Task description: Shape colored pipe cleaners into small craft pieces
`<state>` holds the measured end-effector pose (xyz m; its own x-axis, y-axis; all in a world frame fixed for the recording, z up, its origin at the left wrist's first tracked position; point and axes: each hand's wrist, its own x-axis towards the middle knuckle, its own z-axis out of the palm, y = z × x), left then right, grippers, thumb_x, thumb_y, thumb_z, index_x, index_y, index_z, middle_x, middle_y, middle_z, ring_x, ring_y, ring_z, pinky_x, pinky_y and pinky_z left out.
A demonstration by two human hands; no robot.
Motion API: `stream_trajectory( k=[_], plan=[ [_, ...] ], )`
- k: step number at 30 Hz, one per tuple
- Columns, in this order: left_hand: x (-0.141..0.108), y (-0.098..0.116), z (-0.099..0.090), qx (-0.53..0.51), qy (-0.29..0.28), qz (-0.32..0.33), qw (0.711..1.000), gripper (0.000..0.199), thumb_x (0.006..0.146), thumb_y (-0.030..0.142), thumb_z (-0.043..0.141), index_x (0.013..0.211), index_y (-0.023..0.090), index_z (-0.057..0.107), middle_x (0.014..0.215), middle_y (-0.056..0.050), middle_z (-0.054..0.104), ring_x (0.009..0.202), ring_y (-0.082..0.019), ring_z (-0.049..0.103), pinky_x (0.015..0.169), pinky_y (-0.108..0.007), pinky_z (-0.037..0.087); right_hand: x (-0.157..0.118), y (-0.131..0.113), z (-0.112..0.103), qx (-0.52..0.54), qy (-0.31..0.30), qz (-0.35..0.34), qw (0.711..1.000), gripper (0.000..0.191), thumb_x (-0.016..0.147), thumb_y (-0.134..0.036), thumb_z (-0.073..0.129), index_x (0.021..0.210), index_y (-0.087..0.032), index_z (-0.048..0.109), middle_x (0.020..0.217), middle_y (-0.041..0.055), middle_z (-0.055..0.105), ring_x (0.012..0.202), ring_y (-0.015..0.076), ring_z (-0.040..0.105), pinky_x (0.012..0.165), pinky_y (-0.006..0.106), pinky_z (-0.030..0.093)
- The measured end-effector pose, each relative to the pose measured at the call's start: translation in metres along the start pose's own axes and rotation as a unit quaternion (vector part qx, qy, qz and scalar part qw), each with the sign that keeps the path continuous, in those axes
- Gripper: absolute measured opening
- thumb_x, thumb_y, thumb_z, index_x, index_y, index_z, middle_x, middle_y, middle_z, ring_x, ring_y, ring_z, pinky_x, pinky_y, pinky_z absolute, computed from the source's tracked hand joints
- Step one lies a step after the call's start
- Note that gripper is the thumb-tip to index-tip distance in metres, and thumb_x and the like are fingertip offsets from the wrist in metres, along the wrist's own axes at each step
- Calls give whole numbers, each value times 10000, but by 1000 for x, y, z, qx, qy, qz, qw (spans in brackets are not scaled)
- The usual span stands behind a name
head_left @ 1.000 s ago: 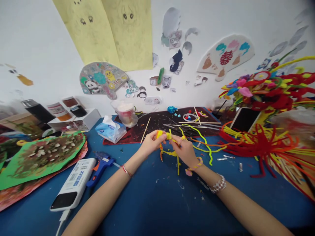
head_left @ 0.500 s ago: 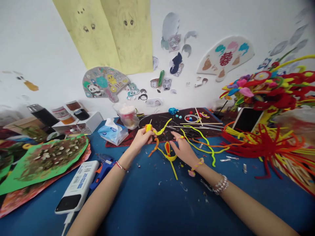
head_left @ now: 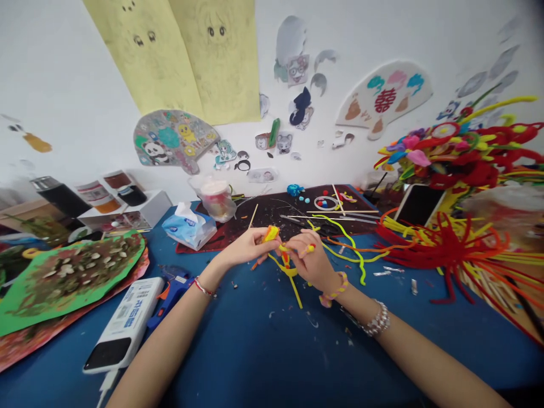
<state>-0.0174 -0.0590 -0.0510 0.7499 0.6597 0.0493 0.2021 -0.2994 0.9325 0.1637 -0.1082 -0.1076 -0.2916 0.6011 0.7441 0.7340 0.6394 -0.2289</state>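
My left hand (head_left: 251,247) pinches a yellow and orange pipe cleaner (head_left: 272,233) that is bent into a small thick piece. A thin wooden stick (head_left: 254,216) rises behind that hand. Close on the right, my right hand (head_left: 313,262) has its fingertips together on the same pipe cleaner's loose end, which they partly hide. Under the hands, a yellow pipe cleaner shape (head_left: 291,272) with an orange loop and a straight tail lies on the blue table (head_left: 246,345). Bright yellow-green pipe cleaners (head_left: 351,242) lie to the right of my right hand.
Left are a tissue pack (head_left: 189,226), a blue glue gun (head_left: 172,300), a white power bank (head_left: 125,323) and a green painted board (head_left: 76,277). A dark mat (head_left: 238,226) with scissors and sticks lies behind. Red pipe cleaners (head_left: 450,249) and a phone (head_left: 420,204) are right.
My right hand has gone from spread fingers to a pinch on the pipe cleaner, beside my left hand. My left hand has shifted slightly right and lower with its piece.
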Motion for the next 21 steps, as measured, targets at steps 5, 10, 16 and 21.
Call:
stream_trajectory(
  k=[5, 10, 16, 21],
  plan=[
    [0, 2, 11, 109, 16, 15, 994, 247, 733, 390, 546, 653, 160, 510, 510, 52, 419, 401, -61, 390, 394, -172, 300, 1, -3, -3, 173, 7, 117, 978, 206, 885, -242, 293, 762, -194, 452, 721, 21, 460, 693, 153, 449, 681, 298, 383],
    [1, 0, 38, 122, -3, 39, 992, 246, 768, 376, 497, 666, 154, 519, 533, 46, 407, 452, -65, 347, 425, -181, 265, 0, 1, -1, 291, 15, 198, 936, 316, 875, -348, 318, 604, -196, 377, 604, -19, 378, 568, 123, 369, 587, 264, 329],
    [-3, -8, 72, 115, 58, 109, 986, 329, 780, 354, 481, 526, 162, 398, 509, 49, 310, 475, -71, 261, 455, -205, 225, -3, 0, -1, 467, -14, 315, 826, 485, 853, -484, 294, 457, -207, 249, 447, -49, 216, 425, 94, 186, 431, 261, 188],
    [-13, 2, 82, 145, 59, 145, 977, 308, 807, 313, 443, 538, 173, 385, 500, 39, 335, 474, -86, 274, 481, -226, 244, -8, -7, 4, 536, -5, 322, 780, 508, 837, -501, 313, 435, -210, 202, 435, -48, 192, 419, 96, 174, 431, 262, 205]
  ],
)
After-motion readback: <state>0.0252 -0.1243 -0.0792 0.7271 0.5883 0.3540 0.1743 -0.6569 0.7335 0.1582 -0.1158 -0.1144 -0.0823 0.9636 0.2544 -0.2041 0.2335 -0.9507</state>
